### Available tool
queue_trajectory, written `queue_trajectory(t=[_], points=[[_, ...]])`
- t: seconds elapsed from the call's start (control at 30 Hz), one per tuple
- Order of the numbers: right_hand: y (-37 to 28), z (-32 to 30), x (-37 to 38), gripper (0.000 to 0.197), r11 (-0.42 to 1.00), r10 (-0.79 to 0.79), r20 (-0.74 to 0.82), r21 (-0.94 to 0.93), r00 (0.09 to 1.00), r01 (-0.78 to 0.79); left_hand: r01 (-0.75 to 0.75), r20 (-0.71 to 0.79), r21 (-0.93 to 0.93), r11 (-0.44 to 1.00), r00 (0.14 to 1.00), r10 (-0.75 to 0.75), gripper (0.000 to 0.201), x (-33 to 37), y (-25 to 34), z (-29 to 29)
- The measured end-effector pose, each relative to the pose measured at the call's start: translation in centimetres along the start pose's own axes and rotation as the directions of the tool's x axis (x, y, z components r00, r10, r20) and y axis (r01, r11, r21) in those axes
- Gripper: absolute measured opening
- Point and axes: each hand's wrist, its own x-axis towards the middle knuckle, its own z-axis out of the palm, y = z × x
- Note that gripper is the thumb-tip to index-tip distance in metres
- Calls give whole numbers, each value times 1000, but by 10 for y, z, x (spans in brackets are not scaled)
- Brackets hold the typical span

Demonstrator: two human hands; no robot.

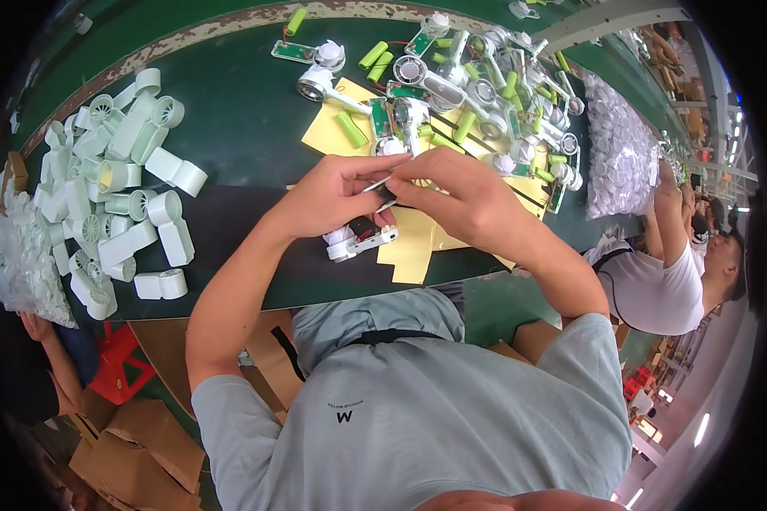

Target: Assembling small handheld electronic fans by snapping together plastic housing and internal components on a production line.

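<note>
Left hand (337,196) and right hand (464,200) meet fingertip to fingertip above the near part of the dark green bench (247,128). Both grips are pinched shut on a thin white strip (382,183) spanning the gap between them. Directly below the hands lies a small white fan body with exposed wiring (358,241), resting on the bench beside a yellow sheet (413,247). Beyond the hands, a pile of similar white fan parts mixed with green batteries (486,94) covers further yellow sheets. At far left lies a heap of pale green and white housings (111,187). At right, another person in a white shirt (656,289) works at the bench.
</note>
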Motion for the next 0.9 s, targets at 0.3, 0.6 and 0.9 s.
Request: queue_trajectory(t=[0.3,0.6,0.9], points=[[-5,-1,6,33,997,-16,39,-74,999,18,-37,52,34,999,998,36,55,-5,0,-3],[7,0,7,27,999,-36,83,-19,996,38,9,-30,117,993,1000,-6,45,-1,-7,-2],[5,1,2,31,996,-17,-105,-84,994,8,20,-74,109,994,997,-12,43,1,-4,-2]])
